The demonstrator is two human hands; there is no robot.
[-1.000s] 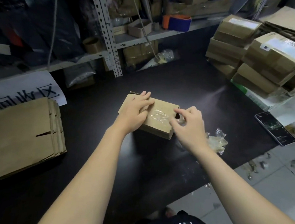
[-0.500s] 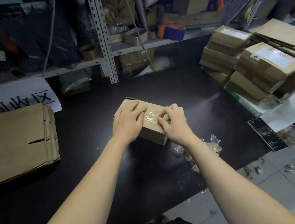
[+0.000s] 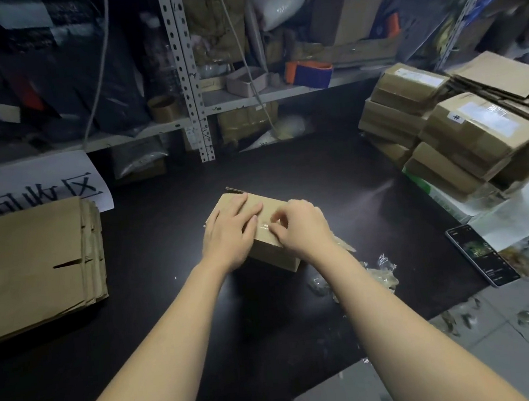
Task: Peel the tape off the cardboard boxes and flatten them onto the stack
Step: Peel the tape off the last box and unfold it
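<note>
A small brown cardboard box (image 3: 276, 257) sits in the middle of the black table (image 3: 176, 304). Clear tape (image 3: 263, 227) runs across its top. My left hand (image 3: 232, 232) lies flat on the box's left half with straight fingers and presses it down. My right hand (image 3: 302, 227) rests on the right half, fingers curled, its fingertips pinching at the tape near the middle of the top. A stack of flattened boxes (image 3: 35, 268) lies at the table's left edge.
A pile of taped boxes (image 3: 449, 139) stands at the right, with flattened cardboard on top of it. Crumpled peeled tape (image 3: 378, 275) lies right of my right forearm. A phone (image 3: 482, 254) lies near the table's right edge. Metal shelving (image 3: 185, 76) stands behind.
My right hand has moved left from the box's right end onto its top and now picks at the tape beside my left hand. My left hand stays flat on the box.
</note>
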